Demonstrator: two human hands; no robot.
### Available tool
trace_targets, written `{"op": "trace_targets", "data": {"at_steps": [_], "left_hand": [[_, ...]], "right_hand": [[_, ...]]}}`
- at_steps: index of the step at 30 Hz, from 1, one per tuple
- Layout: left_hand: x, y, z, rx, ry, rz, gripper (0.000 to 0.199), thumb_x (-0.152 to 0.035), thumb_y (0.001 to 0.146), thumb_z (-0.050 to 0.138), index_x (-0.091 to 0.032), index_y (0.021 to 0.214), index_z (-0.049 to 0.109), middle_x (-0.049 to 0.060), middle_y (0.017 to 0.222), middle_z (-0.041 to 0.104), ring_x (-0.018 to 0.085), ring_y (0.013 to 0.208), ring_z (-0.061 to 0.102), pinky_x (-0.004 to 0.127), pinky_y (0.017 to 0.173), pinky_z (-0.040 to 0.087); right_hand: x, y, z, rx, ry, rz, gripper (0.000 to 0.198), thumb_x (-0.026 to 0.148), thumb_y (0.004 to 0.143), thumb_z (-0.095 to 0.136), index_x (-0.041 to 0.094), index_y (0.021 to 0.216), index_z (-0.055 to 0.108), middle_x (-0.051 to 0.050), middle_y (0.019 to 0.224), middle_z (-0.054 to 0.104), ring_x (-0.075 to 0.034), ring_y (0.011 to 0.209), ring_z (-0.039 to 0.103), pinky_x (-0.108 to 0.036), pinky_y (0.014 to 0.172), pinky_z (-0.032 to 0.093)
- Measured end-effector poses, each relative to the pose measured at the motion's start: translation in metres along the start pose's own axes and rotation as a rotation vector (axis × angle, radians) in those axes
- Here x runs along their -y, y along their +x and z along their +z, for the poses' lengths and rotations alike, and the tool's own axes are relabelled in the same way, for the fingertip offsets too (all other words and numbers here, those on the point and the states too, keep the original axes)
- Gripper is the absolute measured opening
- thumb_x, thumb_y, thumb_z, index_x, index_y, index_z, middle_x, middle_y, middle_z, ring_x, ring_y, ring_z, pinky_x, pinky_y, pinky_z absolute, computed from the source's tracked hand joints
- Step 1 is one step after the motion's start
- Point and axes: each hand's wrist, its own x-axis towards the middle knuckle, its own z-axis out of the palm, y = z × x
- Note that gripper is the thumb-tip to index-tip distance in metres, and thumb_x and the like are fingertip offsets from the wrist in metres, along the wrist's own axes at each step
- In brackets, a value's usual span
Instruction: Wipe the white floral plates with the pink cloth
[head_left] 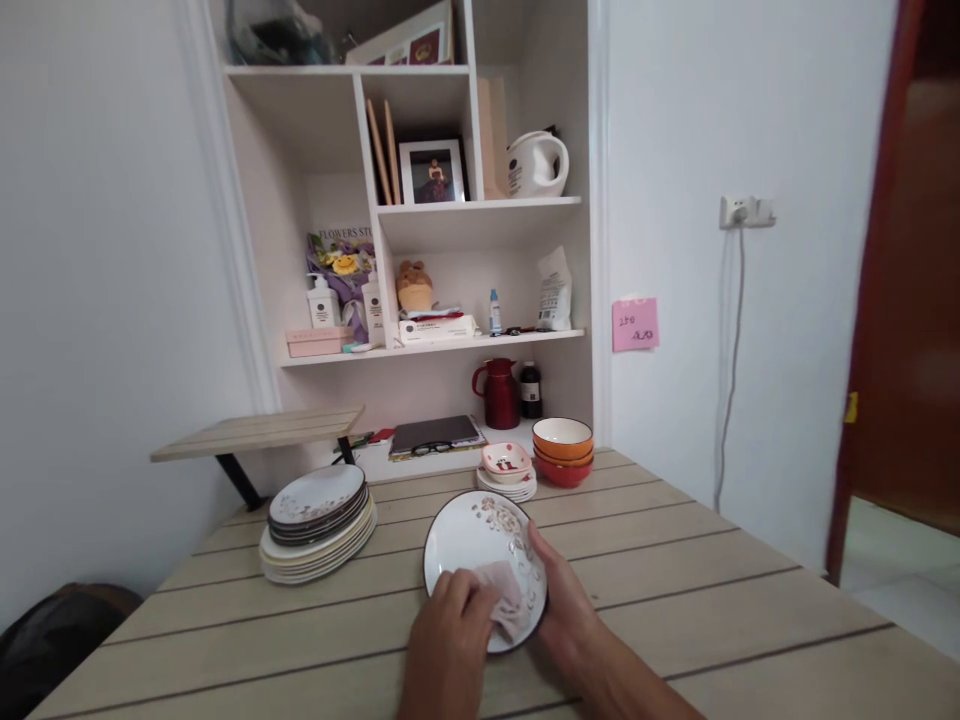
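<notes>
A white plate (457, 535) with a dark rim and a brown flower pattern is tilted towards me above the table's middle. My right hand (566, 600) grips it by the right edge, thumb on the upper rim and the other fingers behind it. Closed on a crumpled pale pink cloth (506, 590), my left hand (454, 620) presses it against the lower middle of the plate's face. Part of the cloth is hidden under the left fingers.
Left on the slatted table (315, 640) is a stack of plates (319, 520). Small dishes (507, 470) and stacked orange and red bowls (562, 455) stand at the back. Behind them are a red jug (499, 392), a dark laptop (435, 432) and white shelves (480, 208). A raised board (255, 432) stands back left.
</notes>
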Motion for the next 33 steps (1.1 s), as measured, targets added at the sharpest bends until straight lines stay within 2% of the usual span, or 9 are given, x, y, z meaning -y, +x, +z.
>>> {"op": "trace_targets", "data": {"at_steps": [3, 7, 11, 14, 17, 20, 25, 28, 33], "left_hand": [[-0.004, 0.0, 0.0, 0.016, -0.003, 0.056, 0.031, -0.006, 0.073, 0.065, -0.027, 0.095, 0.062, -0.002, 0.089, 0.061, 0.016, 0.08, 0.057, 0.026, 0.067, 0.047], [0.0, -0.001, 0.002, -0.12, 0.065, 0.057, 0.033, -0.009, 0.074, 0.066, -0.029, 0.1, 0.063, -0.001, 0.092, 0.061, 0.017, 0.081, 0.056, 0.028, 0.069, 0.046], [0.015, -0.002, -0.002, -0.277, 0.153, -0.038, 0.032, -0.01, 0.076, 0.066, -0.029, 0.102, 0.064, 0.001, 0.095, 0.06, 0.018, 0.085, 0.056, 0.031, 0.074, 0.045], [0.028, -0.003, -0.006, -0.327, 0.236, -0.146, 0.031, -0.009, 0.076, 0.066, -0.026, 0.102, 0.065, 0.003, 0.094, 0.059, 0.019, 0.086, 0.055, 0.033, 0.074, 0.045], [0.034, -0.004, -0.007, -0.294, 0.263, -0.198, 0.03, -0.01, 0.076, 0.066, -0.026, 0.1, 0.065, 0.002, 0.092, 0.059, 0.019, 0.084, 0.055, 0.032, 0.073, 0.046], [0.027, -0.004, -0.004, -0.239, 0.222, -0.183, 0.029, -0.01, 0.076, 0.065, -0.027, 0.099, 0.065, 0.001, 0.091, 0.059, 0.017, 0.083, 0.056, 0.029, 0.071, 0.046], [0.005, -0.001, -0.002, -0.118, 0.055, -0.04, 0.031, -0.006, 0.076, 0.062, -0.028, 0.097, 0.065, -0.001, 0.089, 0.06, 0.015, 0.082, 0.056, 0.024, 0.069, 0.047], [-0.003, 0.0, -0.004, -0.078, 0.002, 0.011, 0.034, -0.003, 0.075, 0.06, -0.028, 0.097, 0.064, -0.001, 0.089, 0.06, 0.015, 0.081, 0.056, 0.024, 0.068, 0.048], [-0.001, 0.001, -0.004, -0.068, -0.012, 0.001, 0.037, -0.003, 0.073, 0.063, -0.029, 0.099, 0.064, 0.0, 0.092, 0.061, 0.016, 0.083, 0.056, 0.026, 0.068, 0.048]], "right_hand": [[-0.007, -0.005, 0.004, -0.021, -0.052, 0.067, 0.057, 0.054, 0.082, 0.054, 0.006, 0.109, 0.064, -0.016, 0.095, 0.074, -0.026, 0.091, 0.068, -0.037, 0.088, 0.047], [-0.017, -0.007, 0.007, -0.017, -0.093, 0.177, 0.056, 0.054, 0.08, 0.058, 0.003, 0.104, 0.066, -0.017, 0.091, 0.074, -0.026, 0.088, 0.068, -0.036, 0.087, 0.047], [-0.021, -0.005, 0.006, 0.004, -0.106, 0.137, 0.051, 0.05, 0.081, 0.059, 0.007, 0.107, 0.066, -0.015, 0.093, 0.074, -0.025, 0.089, 0.068, -0.038, 0.09, 0.046], [-0.02, -0.005, 0.005, -0.008, -0.107, 0.12, 0.051, 0.05, 0.081, 0.058, 0.008, 0.111, 0.065, -0.014, 0.095, 0.074, -0.026, 0.091, 0.068, -0.04, 0.091, 0.045], [-0.017, -0.005, 0.004, -0.037, -0.086, 0.115, 0.054, 0.052, 0.081, 0.058, 0.009, 0.115, 0.063, -0.015, 0.097, 0.074, -0.028, 0.092, 0.068, -0.042, 0.091, 0.045], [-0.011, -0.004, 0.002, -0.063, -0.043, 0.074, 0.057, 0.053, 0.081, 0.056, 0.009, 0.117, 0.061, -0.015, 0.098, 0.073, -0.028, 0.093, 0.068, -0.044, 0.091, 0.045], [0.001, -0.002, -0.001, -0.049, -0.008, -0.007, 0.057, 0.053, 0.083, 0.052, 0.008, 0.119, 0.06, -0.016, 0.101, 0.072, -0.029, 0.096, 0.066, -0.045, 0.091, 0.046], [0.001, -0.004, 0.002, -0.006, -0.011, 0.041, 0.058, 0.054, 0.083, 0.052, 0.007, 0.117, 0.06, -0.017, 0.101, 0.072, -0.028, 0.096, 0.066, -0.043, 0.09, 0.046], [-0.013, -0.007, 0.008, 0.025, -0.041, 0.154, 0.056, 0.053, 0.084, 0.052, 0.004, 0.109, 0.064, -0.016, 0.091, 0.074, -0.027, 0.091, 0.068, -0.039, 0.088, 0.048]]}}
